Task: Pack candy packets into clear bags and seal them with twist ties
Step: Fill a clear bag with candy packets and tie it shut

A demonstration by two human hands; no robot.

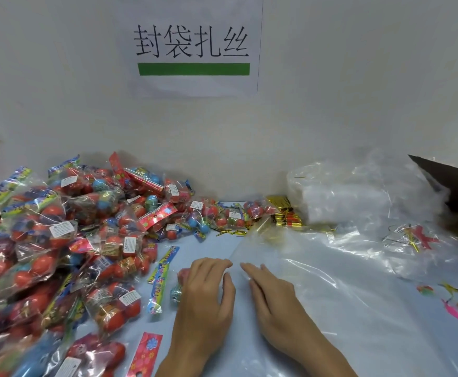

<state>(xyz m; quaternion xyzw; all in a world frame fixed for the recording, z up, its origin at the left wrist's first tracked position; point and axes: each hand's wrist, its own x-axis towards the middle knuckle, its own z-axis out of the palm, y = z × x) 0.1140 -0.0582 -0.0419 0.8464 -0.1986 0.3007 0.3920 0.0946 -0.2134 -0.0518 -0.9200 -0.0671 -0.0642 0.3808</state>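
Candy pile: packets [59,240] heaped on the desk's [222,246] left side, too many to count; light, crinkly, slippery film, probably best pinched at the header strip.
Left hand: [206,292] fingers curled over one small candy packet [177,284], holding it on the desk.
Right hand: [271,292] flat, fingers straight, pressing the clear bag [304,257] just beside the left hand.
Clear bag: one, limp and slick; likely needs opening at its mouth.
Twist ties: gold bundle [286,216] behind the bag, count unclear; thin, bendable.
Bag stack: spare bags [344,197] at right, uncountable.
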